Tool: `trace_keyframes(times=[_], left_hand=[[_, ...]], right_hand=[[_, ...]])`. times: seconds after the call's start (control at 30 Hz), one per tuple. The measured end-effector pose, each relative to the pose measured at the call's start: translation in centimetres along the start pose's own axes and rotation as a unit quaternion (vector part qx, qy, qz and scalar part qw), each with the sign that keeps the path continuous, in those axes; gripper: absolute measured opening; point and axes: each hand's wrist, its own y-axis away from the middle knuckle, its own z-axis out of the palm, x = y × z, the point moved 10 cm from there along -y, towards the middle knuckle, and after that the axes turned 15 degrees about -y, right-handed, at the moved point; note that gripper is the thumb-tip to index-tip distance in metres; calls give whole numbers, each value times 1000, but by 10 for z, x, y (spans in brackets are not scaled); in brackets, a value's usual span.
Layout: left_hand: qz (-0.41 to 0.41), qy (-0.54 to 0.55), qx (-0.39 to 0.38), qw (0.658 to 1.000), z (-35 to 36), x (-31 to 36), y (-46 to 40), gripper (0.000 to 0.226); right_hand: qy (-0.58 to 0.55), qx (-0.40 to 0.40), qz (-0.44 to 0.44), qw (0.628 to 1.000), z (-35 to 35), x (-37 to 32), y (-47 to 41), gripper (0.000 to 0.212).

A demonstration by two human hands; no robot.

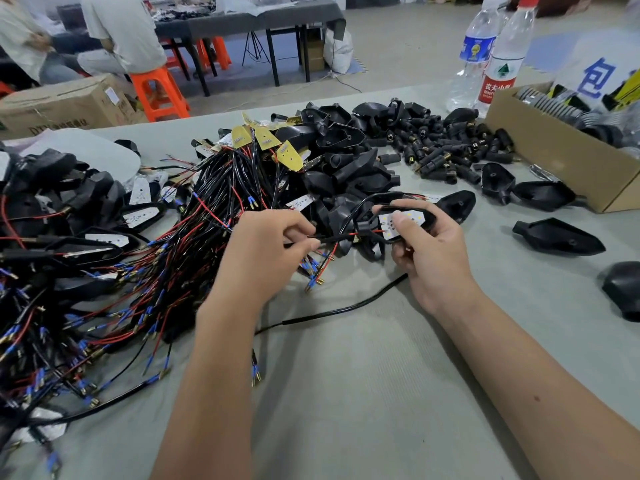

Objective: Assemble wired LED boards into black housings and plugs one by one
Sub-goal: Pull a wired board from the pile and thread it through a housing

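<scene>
At frame centre, the right hand (427,251) gripped a black housing (424,221) holding an LED board (403,220), while the left hand (266,247) pinched its wires (332,237) above the counter (363,358).

bright even light, soft shadows, edges warped

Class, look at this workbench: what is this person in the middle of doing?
A person is fitting lamp parts together. The right hand holds a black housing with a white LED board seated in it, thumb pressing on the board. The left hand pinches the board's wires. Heaps of wired boards, empty housings and plugs lie on the table.
</scene>
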Motion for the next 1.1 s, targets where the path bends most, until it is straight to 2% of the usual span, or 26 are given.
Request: trace_keyframes(times=[0.23,0.33,0.47,0.6,0.7,0.83,0.93,1.0,1.1], left_hand=[[-39,-94,-93,990,-23,-24,1,4],[-62,-127,-125,982,-29,-37,2,14],[-63,-105,-134,983,-31,-41,3,26],[-54,-45,-134,989,-33,-42,5,25],[-60,-19,-147,987,-33,-49,10,22],[-104,17,-171,980,-31,-65,17,33],[-91,28,-178,979,-30,-66,21,34],[-77,68,-172,980,-31,-65,22,33],[-78,113,-158,978,-29,-66,22,28]], right_hand=[[-28,16,-14,999,-6,-7,0,14],[-52,46,-10,998,-18,-9,-4,21],[-59,45,-7,997,-20,-10,-6,23],[-48,36,7,998,-19,-8,-7,14],[-6,41,2,999,-21,-7,-7,15],[132,45,-55,989,-20,-15,-4,12],[292,47,-127,947,-16,-30,1,10],[406,58,-172,896,-10,-39,6,11],[547,101,-217,802,-2,-48,15,28]])
